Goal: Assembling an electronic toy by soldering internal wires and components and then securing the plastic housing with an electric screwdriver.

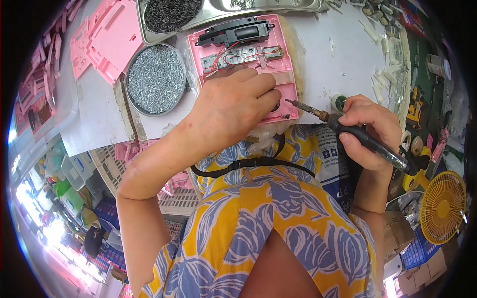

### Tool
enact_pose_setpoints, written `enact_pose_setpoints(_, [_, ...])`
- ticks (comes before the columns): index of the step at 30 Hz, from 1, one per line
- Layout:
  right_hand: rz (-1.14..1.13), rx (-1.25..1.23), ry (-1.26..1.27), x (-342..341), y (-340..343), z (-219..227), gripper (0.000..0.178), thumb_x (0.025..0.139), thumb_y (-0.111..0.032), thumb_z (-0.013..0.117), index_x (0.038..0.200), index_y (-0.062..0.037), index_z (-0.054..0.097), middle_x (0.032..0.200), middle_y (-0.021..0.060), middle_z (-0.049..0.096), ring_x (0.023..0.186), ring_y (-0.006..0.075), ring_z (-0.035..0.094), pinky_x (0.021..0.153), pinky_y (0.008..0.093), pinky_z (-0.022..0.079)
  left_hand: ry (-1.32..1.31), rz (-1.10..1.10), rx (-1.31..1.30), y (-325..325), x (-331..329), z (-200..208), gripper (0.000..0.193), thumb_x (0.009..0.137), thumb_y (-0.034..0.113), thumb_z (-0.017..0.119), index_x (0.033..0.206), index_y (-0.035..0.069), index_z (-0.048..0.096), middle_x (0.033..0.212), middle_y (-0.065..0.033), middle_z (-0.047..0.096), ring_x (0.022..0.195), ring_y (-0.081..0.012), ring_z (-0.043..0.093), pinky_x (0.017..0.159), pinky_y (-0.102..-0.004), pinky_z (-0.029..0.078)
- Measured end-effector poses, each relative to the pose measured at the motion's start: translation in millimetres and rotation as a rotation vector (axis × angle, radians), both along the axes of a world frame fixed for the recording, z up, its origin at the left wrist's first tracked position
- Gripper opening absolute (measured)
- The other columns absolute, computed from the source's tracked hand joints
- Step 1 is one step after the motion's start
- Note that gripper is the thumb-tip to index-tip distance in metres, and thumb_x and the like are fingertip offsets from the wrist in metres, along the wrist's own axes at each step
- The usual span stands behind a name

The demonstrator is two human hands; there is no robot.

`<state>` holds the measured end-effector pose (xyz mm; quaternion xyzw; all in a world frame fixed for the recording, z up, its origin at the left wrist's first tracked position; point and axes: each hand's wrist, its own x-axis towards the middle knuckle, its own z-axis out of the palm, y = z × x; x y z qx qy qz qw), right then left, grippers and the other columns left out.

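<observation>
A pink plastic housing [289, 94] lies on the table in front of me, with a black part [247, 33], metal plates and thin red wires [218, 60] inside it. My left hand [238, 102] rests over the lower left of the housing with its fingers curled inward. Whatever those fingers pinch is hidden beneath them. In my right hand [370, 129] is a soldering iron [312, 110], gripped by its black handle. Its tip points left, close to the right edge of the housing and a short way from my left fingers.
A round tin of small screws [155, 79] stands left of the housing, beside stacked pink panels [112, 37]. Behind is a metal tray [223, 7] with dark small parts. White plastic pieces [382, 79] lie at the right, above a yellow fan [443, 207]. A small round container [339, 102] sits near my right hand.
</observation>
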<state>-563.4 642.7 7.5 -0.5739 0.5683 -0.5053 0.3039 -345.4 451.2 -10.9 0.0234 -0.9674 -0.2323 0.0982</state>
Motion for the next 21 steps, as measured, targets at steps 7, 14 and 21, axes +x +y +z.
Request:
enact_pose_setpoints(7, [0.025,0.037,0.011,2.6,-4.2,1.6,0.023,0.072,-0.008,0.079,0.092,-0.0014,0.069,0.068,0.006,0.06,0.058,0.0186,0.054,0.057,0.0297,0.041,-0.046,-0.04,-0.039,-0.3,-0.9,2.0,0.031,0.073,0.01,0.071,0.105,0.009,0.07,0.1,-0.0023,0.064,0.089,-0.0224,0.065,0.066,-0.0336,0.057])
enact_pose_setpoints(14, [0.022,0.076,0.038,6.1,-9.4,2.6,0.021,0.072,-0.005,0.078,0.091,-0.0016,0.07,0.069,0.0055,0.064,0.058,0.017,0.057,0.056,0.0298,0.043,-0.073,-0.069,-0.06,-0.1,-1.5,3.3,0.028,0.074,0.012,0.07,0.103,0.009,0.069,0.099,-0.0009,0.063,0.089,-0.0212,0.064,0.069,-0.0319,0.056])
enact_pose_setpoints(21, [-0.016,0.054,-0.076,-10.0,7.6,11.7,0.024,0.075,-0.003,0.076,0.096,0.0027,0.068,0.075,0.0084,0.062,0.061,0.0149,0.055,0.058,0.0272,0.04,-0.099,-0.089,-0.11,-2.7,1.9,2.6,0.028,0.075,0.013,0.069,0.102,0.01,0.068,0.1,-0.0009,0.063,0.087,-0.0211,0.062,0.069,-0.0322,0.055])
